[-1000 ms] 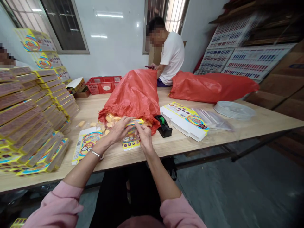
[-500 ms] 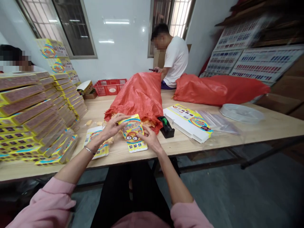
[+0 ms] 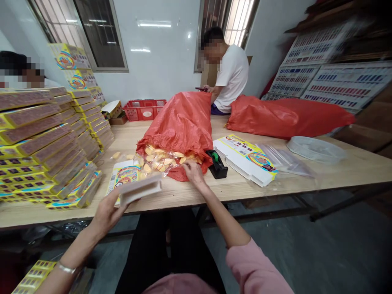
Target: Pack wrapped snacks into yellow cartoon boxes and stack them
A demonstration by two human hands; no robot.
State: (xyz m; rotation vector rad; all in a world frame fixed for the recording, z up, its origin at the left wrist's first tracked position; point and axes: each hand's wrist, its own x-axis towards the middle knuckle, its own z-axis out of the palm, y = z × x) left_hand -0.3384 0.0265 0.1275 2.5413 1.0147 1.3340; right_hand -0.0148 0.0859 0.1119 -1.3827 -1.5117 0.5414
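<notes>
My left hand grips a small open box by its left end, tilted above the table's front edge, its hollow side facing me. My right hand is at the mouth of a red sack, its fingers bent at the wrapped yellow pieces spilling out; whether they hold a piece is too small to tell. Behind the box, a flat printed carton lies on the table. A black tape dispenser with green tape stands right of my right hand.
Stacked yellow boxes fill the left side. Flat cartons, clear bags and a clear round tray lie right. Behind are a red basket, another red sack and a seated person; another person sits far left.
The box has been opened up and moved left and towards me in my left hand. My right hand has let go of it and shifted to the yellow pieces, which are now uncovered.
</notes>
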